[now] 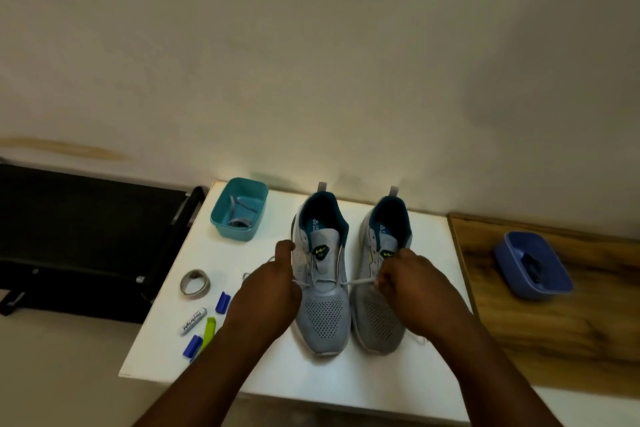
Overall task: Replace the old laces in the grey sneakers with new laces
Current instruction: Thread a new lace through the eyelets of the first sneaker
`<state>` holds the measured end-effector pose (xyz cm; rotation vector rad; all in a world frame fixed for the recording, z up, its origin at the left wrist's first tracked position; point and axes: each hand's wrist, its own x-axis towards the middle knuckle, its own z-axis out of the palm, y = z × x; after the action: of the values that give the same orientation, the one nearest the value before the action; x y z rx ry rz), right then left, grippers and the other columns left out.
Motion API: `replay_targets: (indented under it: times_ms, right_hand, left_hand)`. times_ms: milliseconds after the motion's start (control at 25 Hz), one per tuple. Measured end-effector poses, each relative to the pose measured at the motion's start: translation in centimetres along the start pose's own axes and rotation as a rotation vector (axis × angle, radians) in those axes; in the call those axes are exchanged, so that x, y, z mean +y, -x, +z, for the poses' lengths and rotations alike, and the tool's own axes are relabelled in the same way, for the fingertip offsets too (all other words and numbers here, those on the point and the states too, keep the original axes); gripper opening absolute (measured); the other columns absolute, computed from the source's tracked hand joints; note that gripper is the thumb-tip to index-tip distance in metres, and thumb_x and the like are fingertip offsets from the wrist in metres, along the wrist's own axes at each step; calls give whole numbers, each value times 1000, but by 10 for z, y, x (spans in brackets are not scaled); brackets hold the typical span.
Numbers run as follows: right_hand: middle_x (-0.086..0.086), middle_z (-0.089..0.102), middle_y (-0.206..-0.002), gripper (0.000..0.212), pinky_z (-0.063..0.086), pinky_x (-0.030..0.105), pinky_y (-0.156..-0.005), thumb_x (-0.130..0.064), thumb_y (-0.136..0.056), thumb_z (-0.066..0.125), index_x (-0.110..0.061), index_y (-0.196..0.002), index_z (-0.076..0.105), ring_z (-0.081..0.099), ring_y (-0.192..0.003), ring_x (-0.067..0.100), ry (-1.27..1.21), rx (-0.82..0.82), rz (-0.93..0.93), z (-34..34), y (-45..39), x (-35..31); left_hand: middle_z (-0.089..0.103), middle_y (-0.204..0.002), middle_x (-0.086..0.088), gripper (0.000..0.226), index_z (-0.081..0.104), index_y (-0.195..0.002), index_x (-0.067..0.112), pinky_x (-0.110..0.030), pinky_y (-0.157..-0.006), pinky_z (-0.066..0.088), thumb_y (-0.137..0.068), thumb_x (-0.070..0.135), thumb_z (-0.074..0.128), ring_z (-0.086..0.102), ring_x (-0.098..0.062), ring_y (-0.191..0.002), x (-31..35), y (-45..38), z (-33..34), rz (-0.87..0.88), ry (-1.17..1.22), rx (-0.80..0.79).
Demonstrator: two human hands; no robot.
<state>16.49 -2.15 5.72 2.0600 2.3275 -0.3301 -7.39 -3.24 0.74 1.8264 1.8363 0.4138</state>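
The right hand pinches one end of a white lace between curled fingertips, and the left hand is curled round the other end beside the shoe, though its fingertips are turned away and the exact grip cannot be made out. The lace runs taut and level between the two hands, crossing the lowest eyelets of the left-hand grey sneaker, just above its perforated toe. That sneaker is pale grey knit with a teal lining, a tongue badge with a yellow bolt, and a white sole; its upper eyelets look unlaced. The second grey sneaker stands just beside it, toes toward the person, its tongue partly hidden by the right hand. Both stand on a white table. Loose lace trails left of the left hand. A teal tub behind holds grey laces. Left lie a tape roll, blue caps, a white marker and a green piece. A blue tub sits on the wooden surface, its dark contents unclear.
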Motion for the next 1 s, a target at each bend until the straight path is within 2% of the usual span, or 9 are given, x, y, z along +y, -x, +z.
replay_targets:
  times_ms: [80,160,280,360,480,560,760,880,1000]
  right_hand:
    - [2,57,-113,22,43,22,-65,-37,-101,58,-21,-112,69,60,-89,15,52,-51,23,-32,2,5]
    - [4,56,-112,23,32,21,-57,-34,-101,58,-19,-115,68,57,-86,17,119,-87,-10,-68,3,0]
    - [4,58,-110,23,36,28,-64,-34,-103,57,-17,-109,72,57,-89,21,63,-49,-49,-123,10,-17]
    - [3,62,-99,26,41,31,-66,-34,-102,58,-14,-98,73,61,-87,24,-35,-20,-49,-159,19,-28]
    - [10,70,-89,33,49,34,-68,-36,-102,58,-8,-93,73,65,-82,26,-154,19,-39,-216,39,-41]
    - [12,70,-89,33,47,31,-66,-36,-103,57,-8,-96,72,65,-82,24,-196,64,-43,-254,55,-48]
    - [4,68,-90,31,49,34,-69,-40,-104,55,-14,-100,71,62,-79,19,-255,163,-74,-328,89,-66]
    - [-6,74,-88,29,45,28,-60,-41,-104,55,-17,-98,70,61,-68,10,-289,148,-94,-356,106,-76]
    - [-6,76,-83,18,43,25,-59,-36,-102,61,-21,-97,68,57,-60,6,-307,196,-131,-378,121,-84]
  left_hand:
    - [71,-103,-1,41,45,-132,22,-32,-74,50,-95,29,60,66,-18,-92,8,-4,-23,-103,-18,-59]
    - [75,-90,1,21,61,-115,20,-35,-79,56,-95,27,59,69,-15,-83,26,-8,-58,-147,202,-108]
    - [70,-72,-4,14,69,-98,10,-27,-62,56,-99,17,57,66,-18,-67,76,0,-115,-153,554,-124]
    - [67,-73,-4,16,70,-102,10,-22,-58,50,-100,18,57,67,-18,-73,106,13,-151,-161,690,-181]
    - [71,-79,3,18,72,-106,19,-36,-85,50,-100,23,55,71,-17,-86,140,32,-200,-119,792,-234]
    - [73,-83,4,19,73,-107,19,-39,-93,51,-100,24,56,71,-17,-89,162,45,-229,-86,921,-221]
    - [76,-92,3,27,70,-117,16,-34,-87,53,-104,18,46,69,-15,-88,211,78,-276,-30,1099,-179]
    - [76,-101,1,26,68,-119,16,-35,-92,53,-104,18,48,68,-15,-90,230,97,-293,-30,1187,-173]
    - [75,-110,-4,29,67,-122,12,-36,-97,52,-103,19,46,67,-19,-96,245,113,-310,17,1245,-189]
